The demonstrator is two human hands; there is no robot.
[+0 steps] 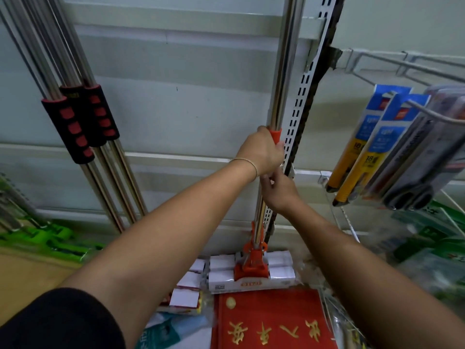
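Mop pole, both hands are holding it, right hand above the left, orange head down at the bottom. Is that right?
One slip: the head view shows the left hand above the right hand, not below. Both hold the mop pole, and its orange head is down at the bottom.

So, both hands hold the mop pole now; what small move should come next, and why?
Probably lift the mop straight up a little before pulling it away. The left hand grips the orange sleeve, the right hand holds the pole just below, and its head stands beside white packs, behind a red box, so tilting first might knock them.
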